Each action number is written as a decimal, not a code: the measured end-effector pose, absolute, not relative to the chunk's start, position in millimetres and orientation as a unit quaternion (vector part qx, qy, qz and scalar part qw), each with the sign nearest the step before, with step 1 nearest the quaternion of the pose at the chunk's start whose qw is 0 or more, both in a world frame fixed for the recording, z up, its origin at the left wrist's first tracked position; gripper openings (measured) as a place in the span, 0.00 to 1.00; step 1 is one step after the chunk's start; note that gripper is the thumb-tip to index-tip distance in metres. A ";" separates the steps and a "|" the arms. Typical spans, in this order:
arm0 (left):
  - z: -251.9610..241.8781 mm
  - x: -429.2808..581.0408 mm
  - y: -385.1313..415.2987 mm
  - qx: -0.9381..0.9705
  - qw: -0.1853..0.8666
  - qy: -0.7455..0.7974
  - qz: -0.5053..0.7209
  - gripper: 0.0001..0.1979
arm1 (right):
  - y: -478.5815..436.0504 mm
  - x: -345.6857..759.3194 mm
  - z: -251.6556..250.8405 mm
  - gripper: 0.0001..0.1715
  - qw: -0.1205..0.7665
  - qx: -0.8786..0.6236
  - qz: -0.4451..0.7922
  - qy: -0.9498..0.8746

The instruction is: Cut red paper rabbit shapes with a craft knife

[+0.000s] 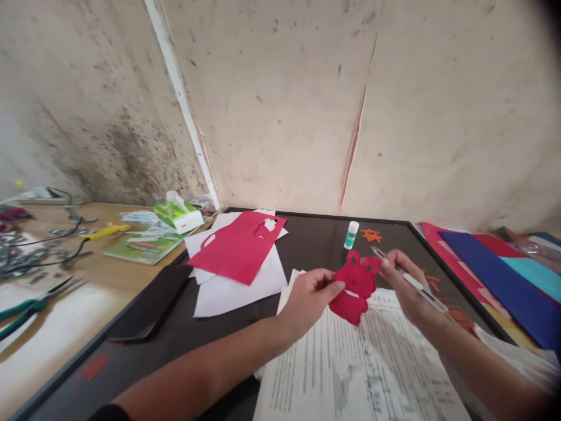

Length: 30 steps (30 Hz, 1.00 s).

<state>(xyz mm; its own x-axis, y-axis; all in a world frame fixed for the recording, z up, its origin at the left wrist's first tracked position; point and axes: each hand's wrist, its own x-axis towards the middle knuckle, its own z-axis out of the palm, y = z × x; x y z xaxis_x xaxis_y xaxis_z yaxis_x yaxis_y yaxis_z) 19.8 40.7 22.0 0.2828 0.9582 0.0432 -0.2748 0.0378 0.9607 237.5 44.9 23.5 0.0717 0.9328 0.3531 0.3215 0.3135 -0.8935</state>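
A red paper rabbit cutout (354,279), with cut openings in its ears and face, is held up above a printed booklet (333,362). My left hand (313,295) pinches its left edge between thumb and fingers. In my right hand (405,280) lies a slim, pale craft knife (418,285), its pointed tip toward the upper left. The right fingertips are close to the rabbit's right ear; whether they also grip it I cannot tell. Just beyond the cutout a white and green glue stick (351,235) stands upright.
Red paper with cut-out holes (241,251) lies over white sheets (241,298) on the dark board. Near its left edge rests a black case (151,304). Pliers (35,307) and a tissue pack (177,213) are farther left. Coloured sheets (495,275) lie right; a wall rises behind.
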 end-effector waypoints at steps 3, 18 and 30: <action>6.3 37.3 65.8 0.488 0.640 0.357 0.474 0.08 | 53.1 227.6 -4.0 0.22 0.582 -0.473 0.342 -0.566; -24.1 37.8 82.1 0.427 0.709 0.345 0.443 0.16 | 63.5 218.5 -22.2 0.26 0.611 -0.451 0.518 -0.392; 6.9 25.7 68.9 0.520 0.585 0.390 0.485 0.21 | 53.5 234.1 10.7 0.24 0.594 -0.509 0.414 -0.466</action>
<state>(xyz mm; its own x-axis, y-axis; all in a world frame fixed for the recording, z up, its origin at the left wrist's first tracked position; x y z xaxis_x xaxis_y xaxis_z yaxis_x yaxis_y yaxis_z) 25.7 68.9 6.9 0.2256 0.9730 0.0481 -0.1608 -0.0115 0.9869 234.1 53.5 10.7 0.2231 0.9658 0.1323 -0.0166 0.1395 -0.9901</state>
